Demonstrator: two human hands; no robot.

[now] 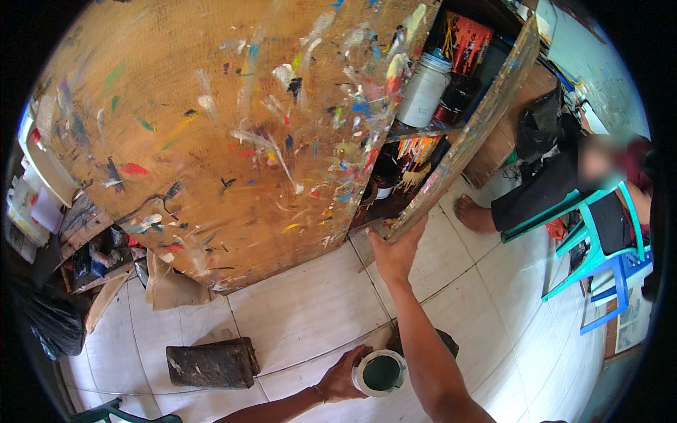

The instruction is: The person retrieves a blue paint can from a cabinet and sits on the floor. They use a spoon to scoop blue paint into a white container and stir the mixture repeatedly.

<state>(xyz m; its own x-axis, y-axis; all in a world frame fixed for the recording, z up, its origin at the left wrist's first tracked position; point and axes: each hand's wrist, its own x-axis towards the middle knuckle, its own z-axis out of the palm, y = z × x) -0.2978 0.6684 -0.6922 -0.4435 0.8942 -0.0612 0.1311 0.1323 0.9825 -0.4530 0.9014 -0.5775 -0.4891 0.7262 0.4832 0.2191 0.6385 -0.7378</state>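
My left hand (343, 375) is wrapped round a pale, round, open-topped container (360, 385) low in the view. Dark green, paint-like stuff shows inside it. Ahead of it, my right hand (393, 255) grips the bottom corner of a swung-out wooden cabinet door (474, 134), its fingers partly hidden by the wood. Behind that door stands a paint-spattered wooden cabinet (233, 162). On its upper shelf are a white lidded jar (424, 92) and a container streaked with red and orange (468, 44). Paint-dripped cans (411, 176) fill the lower shelf.
Two dark blocks (211, 364) lie on the white tiled floor (303, 282), and another dark block (444, 343) lies partly under my right forearm. At right a person sits on a green plastic chair (592, 218), one bare foot (474, 215) near the door. A black bag (53, 321) is at left.
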